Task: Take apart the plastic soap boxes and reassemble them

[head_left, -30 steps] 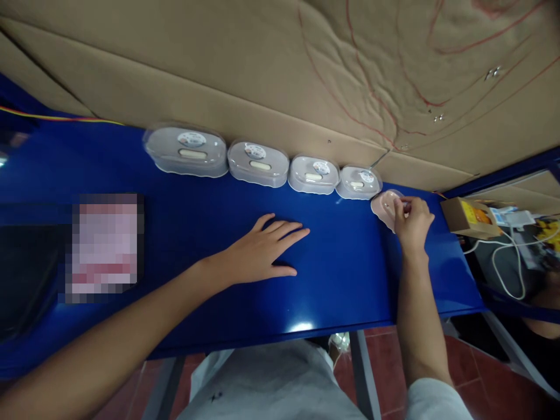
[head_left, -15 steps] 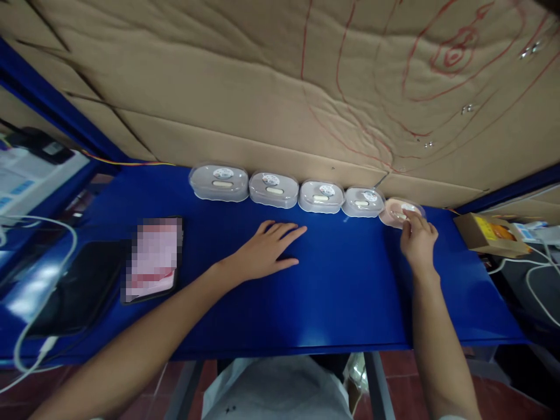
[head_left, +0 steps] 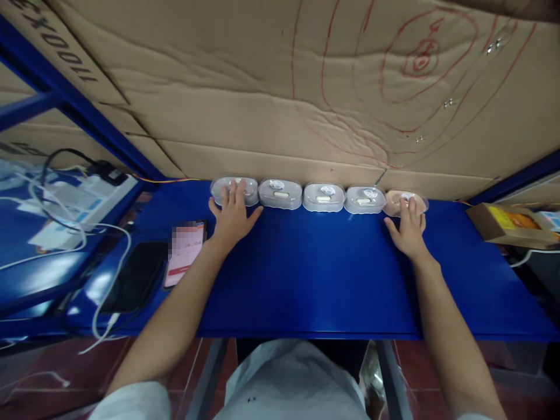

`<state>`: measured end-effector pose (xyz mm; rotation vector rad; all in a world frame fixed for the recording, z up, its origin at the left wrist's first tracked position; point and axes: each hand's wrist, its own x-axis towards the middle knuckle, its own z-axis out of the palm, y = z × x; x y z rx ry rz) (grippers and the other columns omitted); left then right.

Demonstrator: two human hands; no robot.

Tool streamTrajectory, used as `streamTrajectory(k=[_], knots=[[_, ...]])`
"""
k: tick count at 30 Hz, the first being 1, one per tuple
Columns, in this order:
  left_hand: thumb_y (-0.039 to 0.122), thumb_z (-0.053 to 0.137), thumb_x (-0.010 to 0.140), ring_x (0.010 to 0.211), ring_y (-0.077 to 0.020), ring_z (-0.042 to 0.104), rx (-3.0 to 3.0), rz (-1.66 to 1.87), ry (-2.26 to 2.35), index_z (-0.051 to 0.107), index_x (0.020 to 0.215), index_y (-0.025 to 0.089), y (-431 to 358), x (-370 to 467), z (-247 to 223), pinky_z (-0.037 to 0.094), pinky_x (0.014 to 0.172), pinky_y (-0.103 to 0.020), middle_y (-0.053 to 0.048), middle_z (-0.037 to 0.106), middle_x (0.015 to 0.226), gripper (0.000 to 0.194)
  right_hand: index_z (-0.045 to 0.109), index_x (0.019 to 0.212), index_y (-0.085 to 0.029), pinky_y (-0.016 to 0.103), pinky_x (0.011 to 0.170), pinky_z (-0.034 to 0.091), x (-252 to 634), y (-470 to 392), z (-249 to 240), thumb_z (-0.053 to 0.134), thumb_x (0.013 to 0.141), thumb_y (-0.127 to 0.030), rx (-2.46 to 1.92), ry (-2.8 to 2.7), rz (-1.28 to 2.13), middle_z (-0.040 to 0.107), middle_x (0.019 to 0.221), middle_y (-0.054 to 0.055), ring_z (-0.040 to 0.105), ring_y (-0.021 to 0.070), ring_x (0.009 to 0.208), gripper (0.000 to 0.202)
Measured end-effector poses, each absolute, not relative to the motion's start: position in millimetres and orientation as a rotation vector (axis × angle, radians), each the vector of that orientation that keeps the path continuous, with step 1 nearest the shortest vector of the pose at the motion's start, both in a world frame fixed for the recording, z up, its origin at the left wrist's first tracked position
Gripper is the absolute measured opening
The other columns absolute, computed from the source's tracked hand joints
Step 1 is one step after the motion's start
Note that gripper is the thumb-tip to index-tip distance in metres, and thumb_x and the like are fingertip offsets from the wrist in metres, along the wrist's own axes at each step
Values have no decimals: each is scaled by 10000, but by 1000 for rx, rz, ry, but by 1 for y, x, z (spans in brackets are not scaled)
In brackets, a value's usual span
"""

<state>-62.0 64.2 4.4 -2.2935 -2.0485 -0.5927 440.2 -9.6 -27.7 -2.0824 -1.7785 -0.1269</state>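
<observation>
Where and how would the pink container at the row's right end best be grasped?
Probably grip the pink container by its rounded right end, coming from above right: that end stands free, while a clear container crowds its left and cardboard its back.

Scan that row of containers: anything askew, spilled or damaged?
Nothing looks clearly askew, spilled or damaged. One stands out by colour: the peach container at the right end, partly covered by the right hand; the other four look grey. The left hand partly hides the leftmost.

Clear, glossy plastic boxes (head_left: 324, 201) line the back edge of a smooth, shiny table (head_left: 310, 280); behind stands creased, matt cardboard (head_left: 210, 116).
</observation>
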Motion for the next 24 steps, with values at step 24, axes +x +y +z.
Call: streamTrajectory(k=[24], knots=[[466, 822, 962, 1311, -363, 595, -3184, -470, -713, 501, 1583, 204, -21, -3, 35, 466, 1139, -516, -168, 628, 1437, 746, 115, 1753, -357, 700, 1261, 361, 288, -56, 4, 744, 907, -736, -1223, -2392, 490, 225, 1814, 192, 271, 430, 1667, 1121]])
